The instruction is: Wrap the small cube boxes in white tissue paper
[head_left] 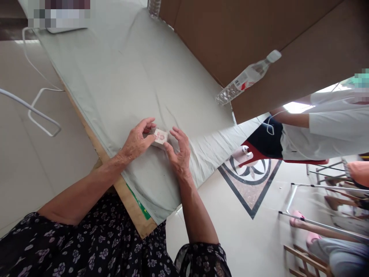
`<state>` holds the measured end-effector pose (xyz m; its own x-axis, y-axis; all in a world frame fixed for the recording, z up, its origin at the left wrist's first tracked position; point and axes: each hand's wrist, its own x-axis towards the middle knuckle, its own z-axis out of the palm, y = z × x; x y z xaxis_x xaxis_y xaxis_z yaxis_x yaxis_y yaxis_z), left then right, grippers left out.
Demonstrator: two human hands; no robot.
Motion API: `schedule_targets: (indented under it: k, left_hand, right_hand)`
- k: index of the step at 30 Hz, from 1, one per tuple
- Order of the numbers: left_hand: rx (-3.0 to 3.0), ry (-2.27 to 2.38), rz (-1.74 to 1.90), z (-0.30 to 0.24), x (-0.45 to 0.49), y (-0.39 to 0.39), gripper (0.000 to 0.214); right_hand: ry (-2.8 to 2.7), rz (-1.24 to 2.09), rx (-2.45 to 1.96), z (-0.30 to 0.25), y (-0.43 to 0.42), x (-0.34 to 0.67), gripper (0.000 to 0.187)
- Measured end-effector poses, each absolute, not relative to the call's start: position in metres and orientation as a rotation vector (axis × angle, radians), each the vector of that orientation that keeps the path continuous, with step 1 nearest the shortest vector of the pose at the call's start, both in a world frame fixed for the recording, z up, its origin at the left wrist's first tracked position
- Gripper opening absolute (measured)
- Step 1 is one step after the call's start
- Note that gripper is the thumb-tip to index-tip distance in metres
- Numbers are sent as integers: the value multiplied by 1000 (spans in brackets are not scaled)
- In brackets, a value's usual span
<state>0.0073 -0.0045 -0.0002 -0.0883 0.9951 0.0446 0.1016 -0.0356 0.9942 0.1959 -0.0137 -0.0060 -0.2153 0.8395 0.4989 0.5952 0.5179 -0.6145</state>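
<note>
While looking down over the cloth-covered counter (pixel 115 69), see at the far left a white cable (pixel 42 91) looping beside the edge, and on the far left corner a pale device (pixel 67 30) with the upper part blurred out. Next, find a bare wooden edge (pixel 106 157) showing from under the grey-green cloth (pixel 161 188). Come then to the left hand (pixel 137 142), with thumb against the left end of a small white box (pixel 162 136) printed in red and fingers curled toward the far side; cannot tell whether pinching with this grip or only touching. Find the box between both hands, on or just above the cloth near the close corner. See at its right the right hand (pixel 180 154), with grip spread, thumb by the near right corner and fingers curved apart. Further right, note a brown cardboard panel (pixel 230 38), a clear plastic bottle (pixel 249 77) with a white cap just beside it, a red chair (pixel 259 152), and a person in a white top (pixel 331 130).
</note>
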Motion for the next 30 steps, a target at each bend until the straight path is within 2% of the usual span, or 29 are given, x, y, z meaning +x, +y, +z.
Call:
schedule_targets:
  k: [3, 10, 15, 19, 25, 30]
  left_hand:
    - [1276, 1326, 1261, 0, 9, -5, 63]
    - [1293, 1330, 1251, 1, 10, -4, 60]
    - [1315, 1322, 1224, 1, 11, -4, 57]
    - [1324, 1326, 1229, 0, 11, -3, 56]
    - [1508, 1357, 1207, -1, 13, -7, 63]
    - [1649, 1363, 1101, 2, 14, -10, 74]
  right_hand:
    - [-1975, 258, -1168, 4, -11, 200, 20]
    - [-2434, 9, -1206, 41, -5, 198, 18]
    - [-2563, -167, -1138, 49, 0, 185, 23]
    - [-2463, -89, -1183, 41, 8, 181, 25]
    - [-2309, 136, -1276, 37, 17, 186, 19]
    - [-2308, 88, -1291, 51, 31, 187, 19]
